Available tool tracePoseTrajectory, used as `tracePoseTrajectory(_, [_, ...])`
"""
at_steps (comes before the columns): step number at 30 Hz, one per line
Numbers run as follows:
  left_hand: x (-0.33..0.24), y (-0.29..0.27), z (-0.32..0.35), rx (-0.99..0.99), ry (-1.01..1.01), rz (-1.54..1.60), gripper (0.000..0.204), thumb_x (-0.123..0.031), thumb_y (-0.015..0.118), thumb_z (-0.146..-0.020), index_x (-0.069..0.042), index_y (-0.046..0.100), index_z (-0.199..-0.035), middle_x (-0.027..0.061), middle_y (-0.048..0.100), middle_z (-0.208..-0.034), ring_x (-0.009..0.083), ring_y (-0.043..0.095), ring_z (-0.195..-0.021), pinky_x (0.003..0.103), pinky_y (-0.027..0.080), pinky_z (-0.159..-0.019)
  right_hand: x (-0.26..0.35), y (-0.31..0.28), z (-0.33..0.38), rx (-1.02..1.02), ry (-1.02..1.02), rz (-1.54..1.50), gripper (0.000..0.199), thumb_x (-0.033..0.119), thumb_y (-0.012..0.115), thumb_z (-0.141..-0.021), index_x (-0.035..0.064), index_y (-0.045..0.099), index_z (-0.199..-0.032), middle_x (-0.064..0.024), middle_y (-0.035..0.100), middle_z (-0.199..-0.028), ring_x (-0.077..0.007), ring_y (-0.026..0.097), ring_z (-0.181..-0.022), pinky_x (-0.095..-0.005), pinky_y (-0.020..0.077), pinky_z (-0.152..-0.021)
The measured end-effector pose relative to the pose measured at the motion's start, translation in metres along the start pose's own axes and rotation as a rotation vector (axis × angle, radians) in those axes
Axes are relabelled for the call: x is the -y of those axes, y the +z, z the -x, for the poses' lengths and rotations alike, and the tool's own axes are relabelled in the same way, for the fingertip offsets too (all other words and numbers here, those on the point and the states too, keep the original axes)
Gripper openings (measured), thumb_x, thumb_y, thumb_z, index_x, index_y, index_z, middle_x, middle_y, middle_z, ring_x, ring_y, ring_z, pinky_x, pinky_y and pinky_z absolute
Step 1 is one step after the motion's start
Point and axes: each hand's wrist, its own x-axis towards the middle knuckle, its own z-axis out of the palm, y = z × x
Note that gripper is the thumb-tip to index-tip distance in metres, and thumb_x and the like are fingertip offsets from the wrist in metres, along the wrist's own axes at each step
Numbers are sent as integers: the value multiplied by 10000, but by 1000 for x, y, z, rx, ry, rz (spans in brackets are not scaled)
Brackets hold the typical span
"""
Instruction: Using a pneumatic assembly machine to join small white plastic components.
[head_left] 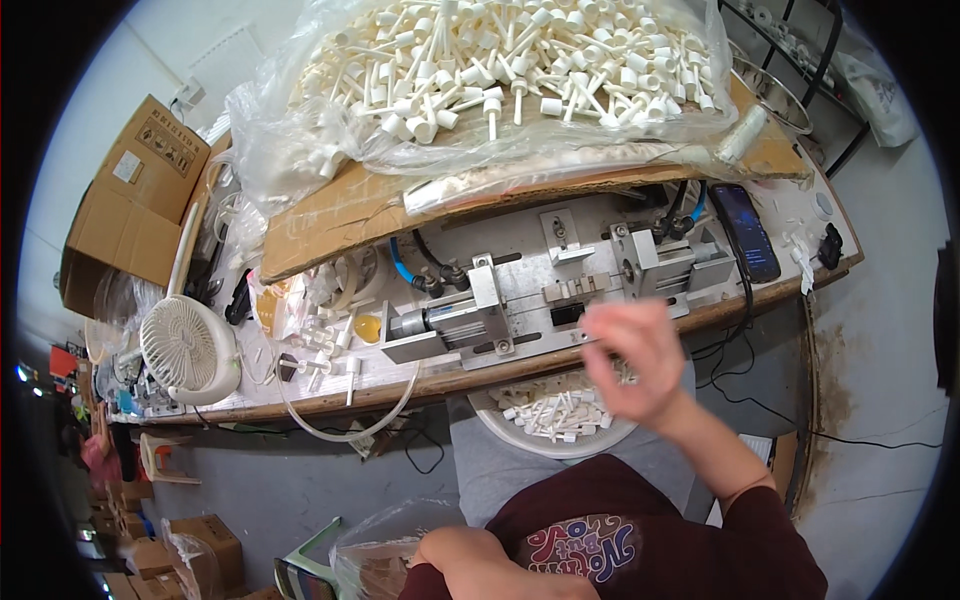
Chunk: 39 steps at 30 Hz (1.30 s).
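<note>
My right hand point(640, 362) is raised at the front of a metal clamping fixture point(490, 310) on the bench edge. Its fingers are curled in a pinch and slightly blurred; whatever they hold, if anything, is too small to make out. Close by its fingertips sits the fixture's small slotted block point(572, 290), above a dark opening. Beneath the hand, a white basin point(535, 447) rests on my lap with white plastic pieces point(560, 415), each a stem with a round cap. Of my left arm only the forearm point(480, 565) shows at the lower edge; the hand is out of view.
Above the fixture, a cardboard sheet point(320, 225) carries a clear bag heaped with similar white pieces point(480, 75). A white fan point(190, 350) and loose white parts point(325, 345) lie left. A phone point(747, 235) and black cables point(735, 330) are right. A hose point(345, 437) loops over the edge.
</note>
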Motion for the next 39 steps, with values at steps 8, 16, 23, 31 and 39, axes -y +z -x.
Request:
tracePoseTrajectory(8, [-32, -17, -8, -95, -203, -153, 337, -288, 650, -944, -1, 672, -770, 98, 665, -757, 208, 624, -535, 344, 489, -490, -85, 18, -141, -11, -44, 316, 186, 51, 626, -844, 78, 694, -1015, -73, 661, -996, -265, 621, -985, -388, 512, -820])
tracePoseTrajectory(16, [-18, -3, 34, -464, -871, -471, 211, -172, 850, -745, -60, 726, -873, 46, 698, -771, 166, 654, -606, 267, 488, -537, -121, 30, -177, 397, 240, 819, 287, -15, 589, -837, 105, 690, -1077, -100, 628, -1126, -279, 623, -1089, -418, 539, -904])
tracePoseTrajectory(23, [-7, 6, 42, -633, -1078, -534, 144, -76, 817, -757, -14, 740, -862, 71, 722, -788, 149, 669, -625, 256, 516, -577, -117, 42, -181, 471, 309, 716, 195, 53, 600, -868, 89, 688, -1038, -126, 613, -1086, -308, 655, -1042, -438, 548, -855])
tracePoseTrajectory(31, [2, -13, 25, -580, -1047, -583, 123, -54, 801, -763, -13, 735, -858, 77, 730, -795, 156, 678, -634, 265, 527, -588, -118, 41, -175, 491, 182, 411, 267, 44, 622, -852, 144, 670, -1094, -65, 610, -1100, -275, 653, -1020, -404, 551, -846])
tracePoseTrajectory(39, [0, -30, 11, -579, -972, -748, 145, -71, 787, -790, -29, 717, -910, 64, 728, -813, 148, 670, -606, 264, 513, -569, -104, 39, -162, 263, 266, 428, 294, 21, 641, -792, 61, 620, -1083, -122, 660, -986, -291, 682, -931, -393, 570, -756])
